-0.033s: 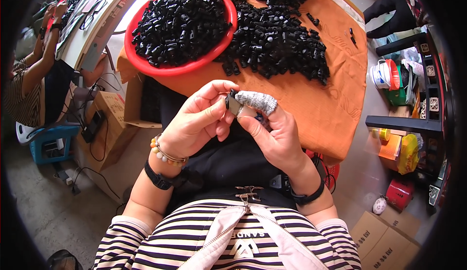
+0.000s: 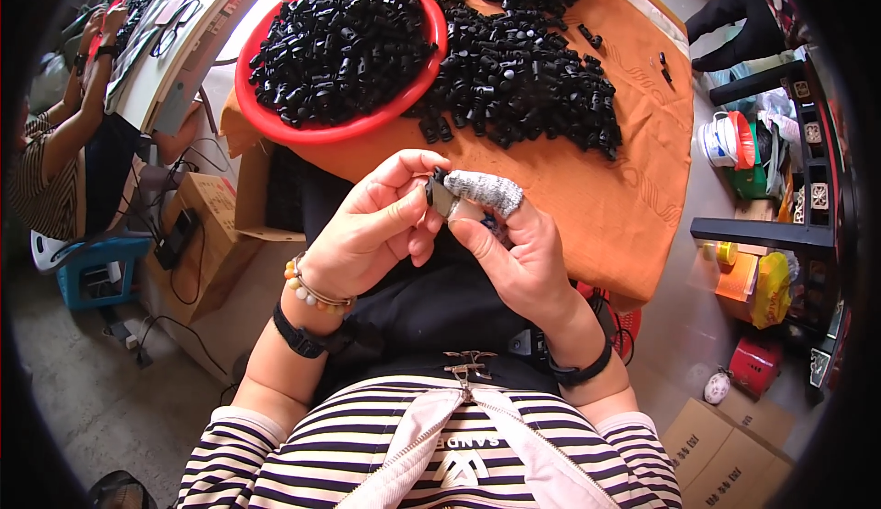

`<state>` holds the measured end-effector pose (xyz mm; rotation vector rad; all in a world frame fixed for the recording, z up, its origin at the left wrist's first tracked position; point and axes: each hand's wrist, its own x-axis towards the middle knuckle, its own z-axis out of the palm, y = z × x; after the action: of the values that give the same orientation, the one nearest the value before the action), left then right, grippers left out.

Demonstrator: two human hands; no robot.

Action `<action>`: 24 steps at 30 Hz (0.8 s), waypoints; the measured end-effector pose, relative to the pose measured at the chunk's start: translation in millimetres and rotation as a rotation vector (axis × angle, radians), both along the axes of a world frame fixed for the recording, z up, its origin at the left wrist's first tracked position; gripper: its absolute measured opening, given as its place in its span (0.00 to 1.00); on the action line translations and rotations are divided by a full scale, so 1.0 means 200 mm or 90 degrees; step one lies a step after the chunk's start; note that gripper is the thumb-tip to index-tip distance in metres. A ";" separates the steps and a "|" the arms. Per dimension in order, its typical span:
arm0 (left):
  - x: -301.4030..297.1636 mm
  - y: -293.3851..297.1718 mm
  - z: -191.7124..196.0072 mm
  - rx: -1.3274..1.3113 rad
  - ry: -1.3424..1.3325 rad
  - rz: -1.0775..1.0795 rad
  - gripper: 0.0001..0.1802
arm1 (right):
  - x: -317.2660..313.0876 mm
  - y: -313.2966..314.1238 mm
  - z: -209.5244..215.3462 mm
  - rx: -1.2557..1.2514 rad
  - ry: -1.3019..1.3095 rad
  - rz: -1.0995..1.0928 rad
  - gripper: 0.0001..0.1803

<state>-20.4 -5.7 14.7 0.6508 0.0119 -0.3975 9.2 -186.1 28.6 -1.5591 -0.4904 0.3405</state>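
Note:
In front of my chest, above my lap, both hands meet at the fingertips. My left hand (image 2: 376, 220) pinches a small black plastic part (image 2: 435, 182) between thumb and fingers. A grey knitted sleeve covers the index finger of my right hand (image 2: 514, 243), which bends over the same part. Between that finger and the right thumb sits a small flat greyish piece (image 2: 444, 202), its edge against the black part; its far end is hidden by my fingers. Beyond my hands, a red basin (image 2: 250, 96) heaped with black plastic parts (image 2: 344, 50) stands on the table.
An orange cloth (image 2: 642, 178) covers the table, with a loose pile of black parts (image 2: 523, 78) right of the basin. At left are cardboard boxes (image 2: 206, 261), cables, a blue stool (image 2: 96, 275) and another person's arms (image 2: 87, 87). A dark rack (image 2: 762, 234) stands at right.

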 end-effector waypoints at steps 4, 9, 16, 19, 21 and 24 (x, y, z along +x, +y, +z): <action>0.01 -0.02 0.01 -0.009 -0.010 0.026 0.17 | 0.00 0.01 0.01 0.039 0.036 -0.003 0.17; 0.02 0.00 -0.01 -0.016 -0.021 0.036 0.17 | 0.02 0.02 0.01 0.007 0.040 0.008 0.18; 0.04 0.02 -0.05 -0.002 -0.014 0.054 0.16 | 0.04 0.03 -0.02 -0.042 0.020 0.017 0.18; 0.05 0.03 -0.07 0.005 -0.006 0.050 0.16 | 0.06 0.03 -0.02 -0.041 0.031 0.020 0.18; 0.05 0.03 -0.07 0.003 -0.004 0.043 0.16 | 0.06 0.03 -0.03 -0.044 0.043 0.023 0.17; 0.06 0.03 -0.08 0.005 -0.006 0.038 0.17 | 0.06 0.04 -0.05 -0.022 0.020 0.020 0.17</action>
<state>-8.2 0.4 -2.3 0.6578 0.0241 -0.3366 22.0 -179.0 18.1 -1.5777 -0.4873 0.3991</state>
